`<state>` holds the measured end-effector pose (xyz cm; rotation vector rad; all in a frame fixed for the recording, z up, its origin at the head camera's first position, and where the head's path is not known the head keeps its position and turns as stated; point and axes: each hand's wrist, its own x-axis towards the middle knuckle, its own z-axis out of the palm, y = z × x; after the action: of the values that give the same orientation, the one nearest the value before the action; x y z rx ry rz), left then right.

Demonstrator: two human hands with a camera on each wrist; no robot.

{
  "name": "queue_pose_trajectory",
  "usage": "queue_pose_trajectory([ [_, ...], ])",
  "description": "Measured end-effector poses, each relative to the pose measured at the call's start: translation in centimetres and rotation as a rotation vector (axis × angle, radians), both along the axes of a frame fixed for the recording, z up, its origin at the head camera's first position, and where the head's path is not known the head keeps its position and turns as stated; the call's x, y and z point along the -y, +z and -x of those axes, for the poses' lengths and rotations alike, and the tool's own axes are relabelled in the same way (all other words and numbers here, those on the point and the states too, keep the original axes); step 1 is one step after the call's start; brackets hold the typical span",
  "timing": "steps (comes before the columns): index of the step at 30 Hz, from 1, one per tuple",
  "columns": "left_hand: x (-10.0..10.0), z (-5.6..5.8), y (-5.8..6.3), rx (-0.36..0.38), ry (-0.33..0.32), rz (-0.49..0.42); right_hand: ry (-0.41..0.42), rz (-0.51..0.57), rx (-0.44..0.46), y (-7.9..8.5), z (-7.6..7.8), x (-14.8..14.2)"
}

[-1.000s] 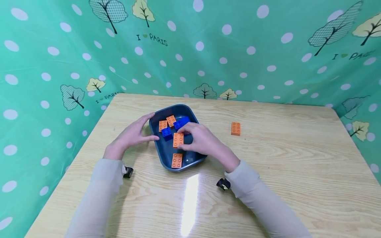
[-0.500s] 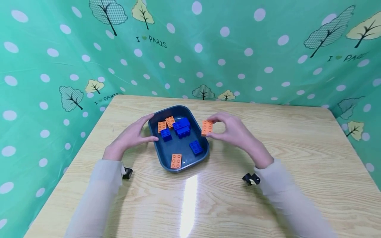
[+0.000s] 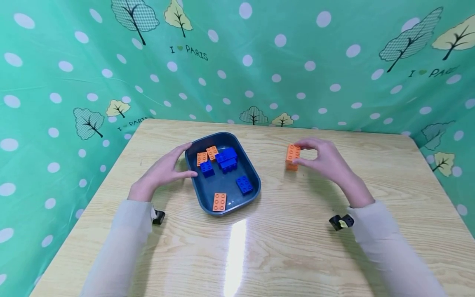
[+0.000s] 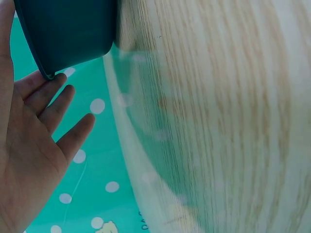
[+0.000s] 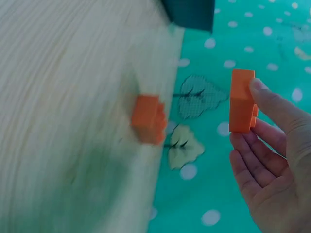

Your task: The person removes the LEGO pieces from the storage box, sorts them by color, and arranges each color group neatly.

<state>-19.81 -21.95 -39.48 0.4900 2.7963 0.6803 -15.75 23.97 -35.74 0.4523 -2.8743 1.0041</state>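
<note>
A pale wood-grain worktop (image 3: 289, 255) carries a bright glare (image 3: 235, 255) towards its near side. Behind and beside it is green, white-dotted cloth (image 3: 230, 33), printed with trees (image 3: 135, 17) and "PARIS" lettering (image 3: 196, 51).

- 1 tray (image 3: 231, 181)
- 5 orange bricks (image 3: 219, 202): 3 inside, at 6, 10 and 11 o'clock; 2 outside, at 3
- blue bricks (image 3: 244, 184): 1 at 4 o'clock, 1 near 10; 12 o'clock clump (image 3: 228, 164) uncountable

The left hand (image 4: 31, 145) touches a dark tray (image 4: 73, 34) on a wood-grained table (image 4: 209, 121).
</note>
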Motion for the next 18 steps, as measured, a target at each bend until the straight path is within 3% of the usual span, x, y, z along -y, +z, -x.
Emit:
queue_pose_trajectory([
  [8,0.0,0.0,-0.2,-0.004,0.008,-0.008,-0.074,0.005,0.066,-2.1,0.6,-2.9],
  [18,0.0,0.0,-0.2,-0.001,0.007,-0.004,-0.081,-0.032,0.185,-3.7,1.0,-4.3],
])
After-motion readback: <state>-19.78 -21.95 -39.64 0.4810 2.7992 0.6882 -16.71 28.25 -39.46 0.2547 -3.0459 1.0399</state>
